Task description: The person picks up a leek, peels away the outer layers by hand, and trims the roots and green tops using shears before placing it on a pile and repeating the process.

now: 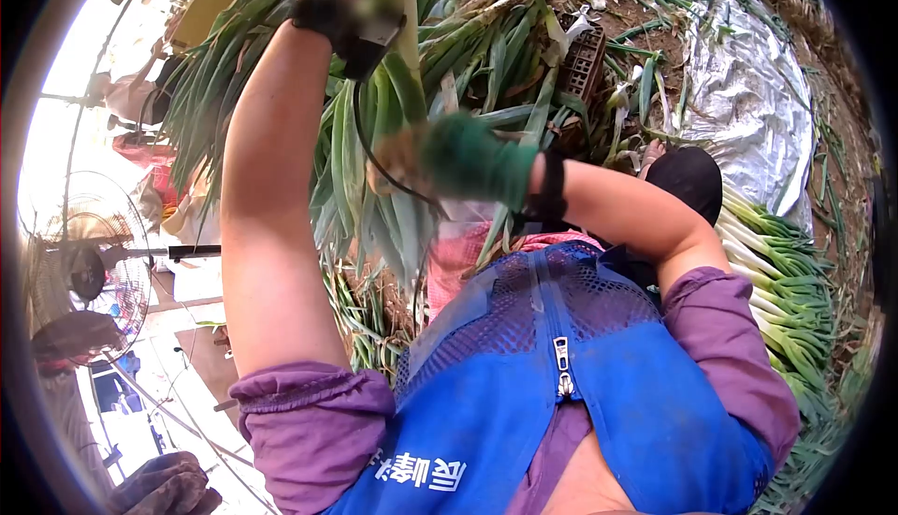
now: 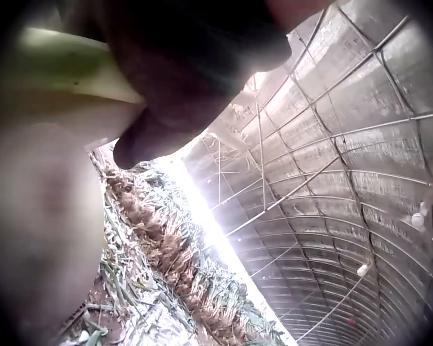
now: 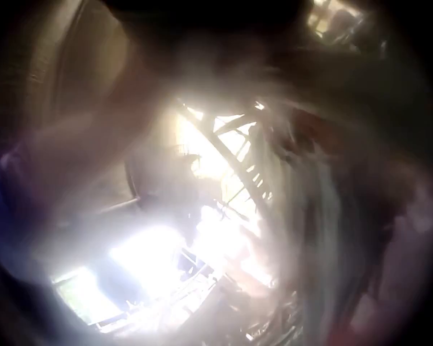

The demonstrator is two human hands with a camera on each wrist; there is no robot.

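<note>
Leek stalk ran lengthwise up head view; left hand, nearer, clamped round stalk's upper end; blurred right hand below stalk, grip impossible to tell.

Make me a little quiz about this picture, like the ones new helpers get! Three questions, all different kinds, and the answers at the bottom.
1. True or false: the neat row of green onions lies beside the fan.

2. Pick one: what colour is the glove on the right hand?
A) Red
B) Green
C) White

3. Fill in the blank: in the left wrist view, the left hand grips a green onion ____.

Key:
1. False; the row lies by the white sheet, on the opposite side of the head view from the fan.
2. B
3. stalk
</note>
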